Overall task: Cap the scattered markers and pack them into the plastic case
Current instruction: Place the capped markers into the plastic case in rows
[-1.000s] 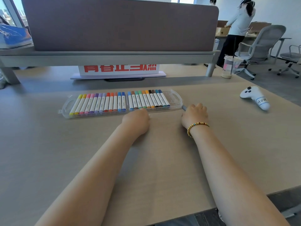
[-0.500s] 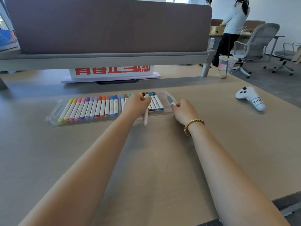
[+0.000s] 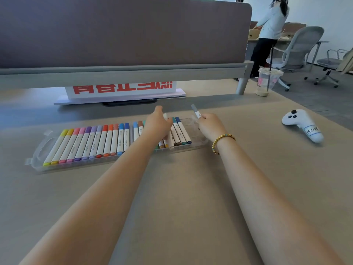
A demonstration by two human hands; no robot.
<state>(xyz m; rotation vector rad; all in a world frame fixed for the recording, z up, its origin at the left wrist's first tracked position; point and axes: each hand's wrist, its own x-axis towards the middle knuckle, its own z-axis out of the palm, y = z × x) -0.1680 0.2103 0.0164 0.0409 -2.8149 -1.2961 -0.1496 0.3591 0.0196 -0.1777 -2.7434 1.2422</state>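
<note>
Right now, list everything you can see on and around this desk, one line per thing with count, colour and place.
plastic case: one, clear, mid-table, open.
markers in case: a row, too many hidden to count, white barrels, rainbow caps.
grey marker: one, grey cap, raised above the case's right end.
controller: one, white, table right.
drink cup: one, clear with straw, far right edge.
sign: one, white with red characters, under the divider.
divider panel: one, brownish grey, behind the table.
office chairs: two, grey, right background.
person: one, standing in the background.
bracelet: one, gold beads, right wrist.
left hand: over the case's markers, gripping one.
right hand: pinching the grey marker.
</note>
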